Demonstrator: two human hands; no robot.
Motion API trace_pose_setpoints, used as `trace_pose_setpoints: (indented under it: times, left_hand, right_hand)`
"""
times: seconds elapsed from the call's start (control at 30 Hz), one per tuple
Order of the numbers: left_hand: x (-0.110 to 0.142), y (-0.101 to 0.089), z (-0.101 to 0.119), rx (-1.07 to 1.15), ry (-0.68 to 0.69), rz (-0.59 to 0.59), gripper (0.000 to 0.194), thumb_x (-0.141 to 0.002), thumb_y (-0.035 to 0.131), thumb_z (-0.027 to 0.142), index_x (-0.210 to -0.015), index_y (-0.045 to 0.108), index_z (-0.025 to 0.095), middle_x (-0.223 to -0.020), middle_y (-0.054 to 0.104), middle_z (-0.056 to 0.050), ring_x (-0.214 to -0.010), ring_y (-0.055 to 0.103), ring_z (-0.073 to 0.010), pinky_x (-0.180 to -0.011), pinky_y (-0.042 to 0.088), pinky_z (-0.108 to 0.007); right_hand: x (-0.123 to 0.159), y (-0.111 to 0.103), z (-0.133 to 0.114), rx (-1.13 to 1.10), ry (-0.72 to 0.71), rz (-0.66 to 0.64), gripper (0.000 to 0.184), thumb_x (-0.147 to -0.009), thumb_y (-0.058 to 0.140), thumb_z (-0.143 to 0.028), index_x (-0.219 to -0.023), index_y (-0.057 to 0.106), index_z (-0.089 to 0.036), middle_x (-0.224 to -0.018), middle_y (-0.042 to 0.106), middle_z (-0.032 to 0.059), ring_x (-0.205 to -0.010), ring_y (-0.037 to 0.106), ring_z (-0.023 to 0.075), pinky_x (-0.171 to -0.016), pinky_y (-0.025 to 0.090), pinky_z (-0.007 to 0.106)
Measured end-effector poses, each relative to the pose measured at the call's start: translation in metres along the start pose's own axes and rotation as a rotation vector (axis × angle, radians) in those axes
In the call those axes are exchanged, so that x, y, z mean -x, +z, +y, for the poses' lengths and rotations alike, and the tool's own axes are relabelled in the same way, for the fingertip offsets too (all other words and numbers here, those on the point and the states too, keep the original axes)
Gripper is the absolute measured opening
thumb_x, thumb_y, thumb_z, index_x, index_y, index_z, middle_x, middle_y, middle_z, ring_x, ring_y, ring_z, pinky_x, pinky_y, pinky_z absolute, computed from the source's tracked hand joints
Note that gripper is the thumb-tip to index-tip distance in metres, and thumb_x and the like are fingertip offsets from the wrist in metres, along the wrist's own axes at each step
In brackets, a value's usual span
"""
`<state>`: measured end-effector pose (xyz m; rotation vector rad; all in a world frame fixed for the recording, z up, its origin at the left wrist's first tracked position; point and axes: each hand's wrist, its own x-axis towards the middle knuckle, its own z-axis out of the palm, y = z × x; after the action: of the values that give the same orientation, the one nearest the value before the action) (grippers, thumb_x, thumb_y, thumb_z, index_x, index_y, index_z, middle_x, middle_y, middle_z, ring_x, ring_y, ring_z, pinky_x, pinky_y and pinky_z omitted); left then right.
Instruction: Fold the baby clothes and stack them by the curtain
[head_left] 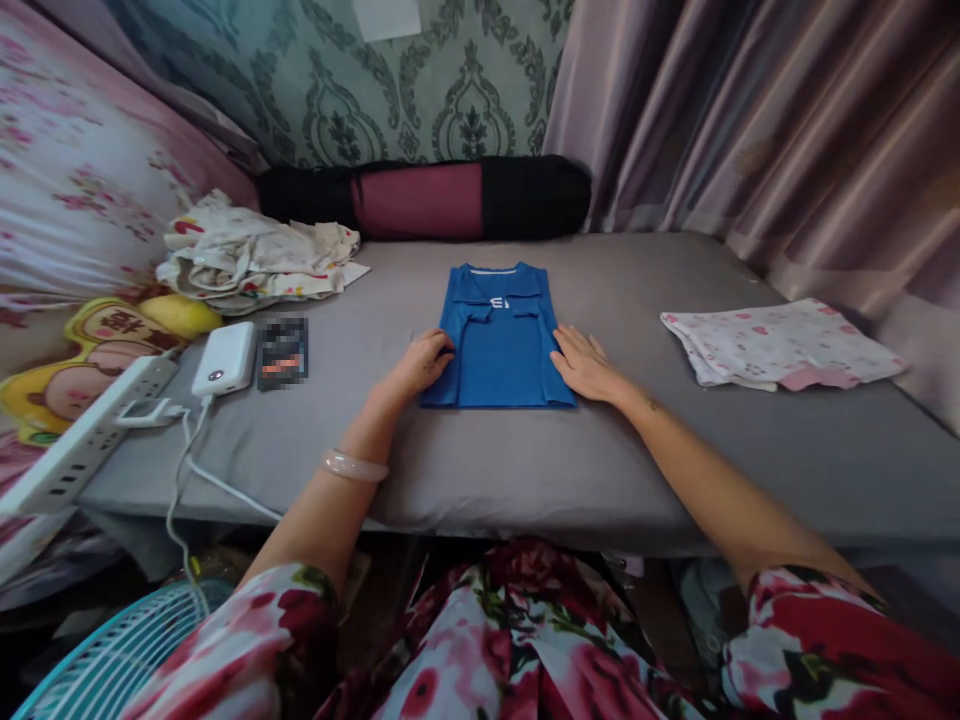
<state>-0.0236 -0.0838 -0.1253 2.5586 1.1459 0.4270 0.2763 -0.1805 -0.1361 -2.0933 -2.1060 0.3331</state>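
A blue shirt (501, 365) lies folded into a neat upright rectangle on the grey-covered surface. Its collar faces away from me, the sides and sleeves are turned inward over the body, and part of a white print shows. My left hand (426, 362) rests at the shirt's left edge, fingers laid on the cloth and partly turned from view. On the opposite edge lies my right hand (589, 362), flat with its fingers stretched forward. Neither hand lifts any fabric.
Right of me lies a folded white-and-pink patterned cloth (784, 345). To the left are a crumpled printed cloth (255, 255), a white power bank (225, 358), a blurred-out dark packet (283, 353) and a power strip (90, 430). A black-and-maroon bolster (420, 200) lines the back.
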Motion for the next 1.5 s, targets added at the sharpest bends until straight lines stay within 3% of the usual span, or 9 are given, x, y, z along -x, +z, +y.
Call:
trace_pose_setpoints:
  times: [0.13,0.3,0.47,0.63,0.83,1.1,1.23,1.33,1.5]
  left_hand:
    - [0.008,0.009,0.005,-0.033,0.050,-0.039,0.037,-0.092,0.038,0.028,-0.121,0.053,0.011,-0.134,0.051,-0.017,-0.128,0.046,-0.0220,-0.110,0.033,-0.037]
    - [0.017,0.017,0.011,-0.119,-0.012,-0.115,0.057,-0.096,0.027,0.042,-0.140,0.038,0.007,-0.152,0.034,-0.018,-0.142,0.028,-0.0244,-0.117,0.021,-0.038]
    - [0.020,0.015,0.022,-0.162,-0.095,-0.205,0.067,-0.096,0.021,0.051,-0.148,0.026,0.008,-0.158,0.021,-0.016,-0.146,0.015,-0.0280,-0.118,0.014,-0.047]
    - [0.015,0.008,0.030,-0.194,-0.154,-0.273,0.067,-0.096,0.021,0.053,-0.149,0.027,0.012,-0.158,0.020,-0.016,-0.146,0.014,-0.0289,-0.116,0.011,-0.052]
    - [0.017,0.020,0.039,-0.172,-0.151,-0.146,0.074,-0.095,0.017,0.057,-0.149,0.025,0.007,-0.157,0.019,-0.019,-0.147,0.013,-0.0282,-0.118,0.012,-0.046]
    - [0.019,0.034,0.042,-0.149,-0.134,-0.183,0.082,-0.093,0.019,0.064,-0.149,0.023,0.004,-0.158,0.012,-0.020,-0.147,0.008,-0.0306,-0.118,0.013,-0.045]
    - [0.019,0.021,0.043,-0.097,-0.121,-0.180,0.075,-0.094,0.023,0.061,-0.148,0.027,0.010,-0.157,0.019,-0.019,-0.146,0.015,-0.0286,-0.117,0.019,-0.044]
    - [0.029,0.006,0.046,-0.054,-0.069,-0.112,0.067,-0.094,0.031,0.060,-0.142,0.039,0.015,-0.150,0.037,-0.017,-0.140,0.033,-0.0262,-0.113,0.029,-0.041]
    - [0.054,-0.010,0.044,-0.013,0.123,-0.099,0.046,-0.086,0.054,0.057,-0.114,0.061,0.022,-0.117,0.060,-0.010,-0.110,0.057,-0.0234,-0.097,0.046,-0.038]
  right_hand:
    - [0.010,0.004,-0.012,0.054,-0.031,0.009,0.069,-0.095,0.015,-0.049,-0.151,0.025,-0.009,-0.159,0.017,0.0117,-0.147,0.011,0.0243,-0.119,0.008,0.049]
    - [0.022,0.002,-0.022,0.066,-0.095,-0.034,0.070,-0.096,0.015,-0.049,-0.152,0.023,-0.008,-0.159,0.017,0.0122,-0.147,0.009,0.0243,-0.119,0.005,0.049]
    - [0.032,0.006,-0.034,0.059,-0.115,0.036,0.074,-0.095,0.013,-0.055,-0.153,0.018,-0.010,-0.159,0.014,0.0115,-0.147,0.007,0.0247,-0.119,0.004,0.049]
    - [0.034,0.006,-0.040,0.008,-0.113,-0.051,0.077,-0.095,0.011,-0.059,-0.153,0.021,-0.010,-0.158,0.017,0.0117,-0.147,0.010,0.0248,-0.119,0.007,0.048]
    - [0.046,-0.001,-0.052,-0.008,-0.113,-0.007,0.078,-0.095,0.012,-0.061,-0.153,0.021,-0.010,-0.158,0.016,0.0123,-0.147,0.009,0.0242,-0.120,0.006,0.048]
    - [0.052,0.008,-0.063,-0.033,-0.192,-0.071,0.076,-0.095,0.022,-0.060,-0.150,0.029,-0.008,-0.157,0.020,0.0147,-0.146,0.012,0.0264,-0.120,0.014,0.044]
    - [0.054,0.000,-0.057,-0.068,-0.240,-0.049,0.070,-0.095,0.030,-0.057,-0.150,0.031,-0.012,-0.158,0.021,0.0136,-0.146,0.015,0.0265,-0.118,0.020,0.045]
    - [0.056,-0.013,-0.049,-0.098,-0.269,0.033,0.065,-0.091,0.045,-0.051,-0.146,0.037,-0.017,-0.153,0.031,0.0133,-0.142,0.027,0.0267,-0.114,0.030,0.044]
    - [0.061,-0.035,-0.039,-0.132,-0.282,-0.019,0.031,-0.086,0.058,-0.036,-0.114,0.062,-0.023,-0.114,0.061,0.0085,-0.109,0.054,0.0249,-0.091,0.047,0.040]
